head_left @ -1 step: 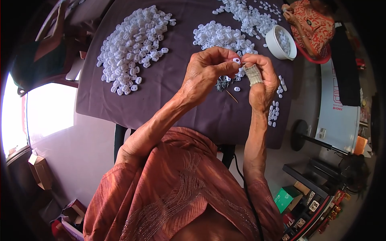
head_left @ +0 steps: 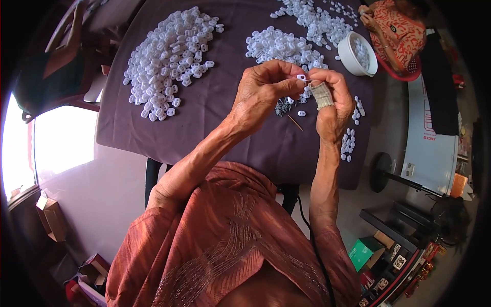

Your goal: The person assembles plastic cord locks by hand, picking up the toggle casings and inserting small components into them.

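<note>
My left hand [head_left: 258, 92] pinches a small white oval plastic piece [head_left: 301, 77] with a dark hole showing, between thumb and forefinger. Close against it, my right hand [head_left: 333, 110] is closed, its thumb and forefinger meeting at a thin thing too small to make out. A pale cloth wrap [head_left: 322, 96] covers one digit of the right hand. Just below the fingers lie a small heap of dark grey bits [head_left: 283, 106], a loose white piece [head_left: 302, 113] and a thin tan stick [head_left: 295, 123]. Behind my hands spreads a pile of similar white pieces [head_left: 281, 45].
A large pile of white pieces [head_left: 166, 61] lies left on the dark tablecloth [head_left: 220, 138]; another pile [head_left: 319, 23] is at the back. A white bowl [head_left: 343, 55] holds more. Several pieces [head_left: 348, 145] sit by the right edge. Another person [head_left: 396, 36] is at the far right.
</note>
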A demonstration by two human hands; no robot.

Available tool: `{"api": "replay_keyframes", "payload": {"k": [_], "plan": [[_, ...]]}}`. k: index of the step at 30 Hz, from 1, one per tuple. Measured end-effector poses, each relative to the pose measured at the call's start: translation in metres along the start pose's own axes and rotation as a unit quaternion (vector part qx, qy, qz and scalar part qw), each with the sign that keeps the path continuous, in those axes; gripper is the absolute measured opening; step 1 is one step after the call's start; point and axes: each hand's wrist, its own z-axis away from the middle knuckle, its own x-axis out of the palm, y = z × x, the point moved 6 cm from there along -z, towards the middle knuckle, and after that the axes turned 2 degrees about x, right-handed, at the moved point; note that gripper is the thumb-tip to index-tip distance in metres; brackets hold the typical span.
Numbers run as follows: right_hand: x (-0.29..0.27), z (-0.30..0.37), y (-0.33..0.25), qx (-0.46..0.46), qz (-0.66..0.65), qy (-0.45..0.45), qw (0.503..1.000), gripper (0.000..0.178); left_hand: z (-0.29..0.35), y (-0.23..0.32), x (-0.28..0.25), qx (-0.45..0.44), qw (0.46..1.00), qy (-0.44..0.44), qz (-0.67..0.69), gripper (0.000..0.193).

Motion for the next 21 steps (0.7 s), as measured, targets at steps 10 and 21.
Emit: {"api": "replay_keyframes", "payload": {"k": [10, 21], "plan": [[-0.0001, 0.0022, -0.0023, -0.017, 0.026, 0.006, 0.999, 0.014, 0.0013, 0.0007, 0.0012, -0.007, 1.0, 0.004, -0.01, 0.013], [-0.0013, 0.0043, 0.001, -0.027, 0.025, 0.026, 0.999, 0.016, 0.0017, -0.0019, -0.0001, -0.011, 1.0, -0.001, -0.012, 0.013]]}}
